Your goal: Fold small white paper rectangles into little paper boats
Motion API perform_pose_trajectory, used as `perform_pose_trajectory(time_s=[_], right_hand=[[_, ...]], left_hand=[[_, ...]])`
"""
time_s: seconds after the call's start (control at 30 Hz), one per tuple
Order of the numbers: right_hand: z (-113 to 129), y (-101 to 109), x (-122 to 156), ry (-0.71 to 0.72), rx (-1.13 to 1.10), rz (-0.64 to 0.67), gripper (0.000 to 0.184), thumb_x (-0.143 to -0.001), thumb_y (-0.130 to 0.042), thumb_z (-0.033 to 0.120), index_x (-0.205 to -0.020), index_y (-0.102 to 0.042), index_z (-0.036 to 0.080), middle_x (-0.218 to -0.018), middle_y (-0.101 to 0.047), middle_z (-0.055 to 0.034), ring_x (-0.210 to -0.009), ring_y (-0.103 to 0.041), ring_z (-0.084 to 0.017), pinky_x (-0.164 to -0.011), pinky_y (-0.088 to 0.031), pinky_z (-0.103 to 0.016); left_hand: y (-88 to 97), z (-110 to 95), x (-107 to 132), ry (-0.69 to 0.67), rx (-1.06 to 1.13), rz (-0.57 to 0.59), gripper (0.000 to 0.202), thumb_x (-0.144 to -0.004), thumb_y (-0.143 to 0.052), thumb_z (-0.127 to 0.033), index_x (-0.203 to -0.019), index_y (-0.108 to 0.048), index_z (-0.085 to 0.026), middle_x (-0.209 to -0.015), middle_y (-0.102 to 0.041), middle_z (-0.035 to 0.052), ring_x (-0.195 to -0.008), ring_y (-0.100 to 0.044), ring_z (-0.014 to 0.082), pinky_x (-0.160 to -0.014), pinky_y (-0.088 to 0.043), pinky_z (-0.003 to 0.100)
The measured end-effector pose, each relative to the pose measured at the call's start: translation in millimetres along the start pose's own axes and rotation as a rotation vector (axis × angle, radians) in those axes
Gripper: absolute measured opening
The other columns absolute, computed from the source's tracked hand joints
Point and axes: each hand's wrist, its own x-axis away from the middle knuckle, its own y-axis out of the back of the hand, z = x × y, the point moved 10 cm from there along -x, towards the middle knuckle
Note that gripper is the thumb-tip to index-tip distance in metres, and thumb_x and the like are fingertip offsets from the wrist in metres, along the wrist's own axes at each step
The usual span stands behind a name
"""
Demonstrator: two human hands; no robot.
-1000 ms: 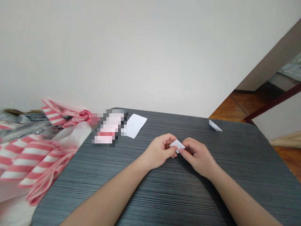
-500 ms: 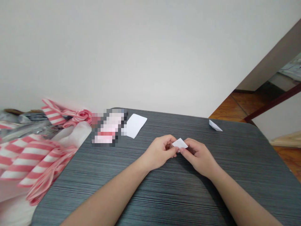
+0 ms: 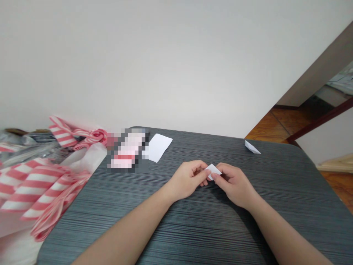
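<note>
Between my hands, over the middle of the dark table (image 3: 176,228), is a small folded piece of white paper (image 3: 214,169), with one corner pointing away from me. My left hand (image 3: 190,178) pinches its left side, the thumb lying on top and the other fingers curled beneath. On the right side, my right hand (image 3: 233,182) grips it too, thumb on the near part and fingers behind. The fingers hide the paper's lower edges. Beyond my right hand a separate folded white paper piece (image 3: 252,148) rests near the table's back edge.
White paper sheets (image 3: 160,147) lie at the back left beside a pixelated, blurred-out object (image 3: 128,149). Red-and-white striped cloth (image 3: 41,184) is heaped left of the table. A pale wall (image 3: 176,66) rises behind the table, and wooden flooring (image 3: 264,127) shows at the right.
My left thumb has slid further over the paper, towards the right. The paper has shifted very slightly right and nearer to me. Everything else stays in place.
</note>
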Motion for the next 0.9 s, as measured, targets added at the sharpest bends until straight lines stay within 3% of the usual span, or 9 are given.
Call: perform_pose_trajectory(time_s=[0.37,0.6,0.9], right_hand=[[-2,8,1,0.027,-0.067,-0.098,0.009,-0.093,-0.057,0.021,-0.087,-0.064,0.020,-0.083,-0.062,-0.0032,-0.076,-0.059,-0.018,-0.069,-0.045,-0.030],[7,10,2,0.087,-0.080,-0.117,0.015,-0.093,-0.056,0.019,-0.079,-0.061,0.020,-0.080,-0.061,-0.0026,-0.073,-0.057,-0.017,-0.068,-0.044,-0.030],[0,7,0,0.023,-0.147,-0.101,0.015,-0.092,-0.056,0.021,-0.078,-0.060,0.020,-0.078,-0.060,-0.0025,-0.073,-0.057,-0.017,-0.069,-0.045,-0.030]], left_hand=[[-3.7,6,3,0.002,-0.142,0.053,0.027,-0.091,-0.058,-0.038,-0.077,-0.064,-0.015,-0.064,-0.065,0.0007,-0.058,-0.061,0.0106,-0.058,-0.048,0.021],[-6.6,2,4,-0.009,-0.225,0.083,0.027,-0.092,-0.057,-0.038,-0.079,-0.065,-0.015,-0.066,-0.067,0.0018,-0.060,-0.062,0.0109,-0.058,-0.047,0.020],[-8.4,2,4,-0.014,-0.225,0.095,0.026,-0.091,-0.057,-0.038,-0.080,-0.065,-0.015,-0.067,-0.068,0.0018,-0.061,-0.063,0.0112,-0.059,-0.047,0.021]])
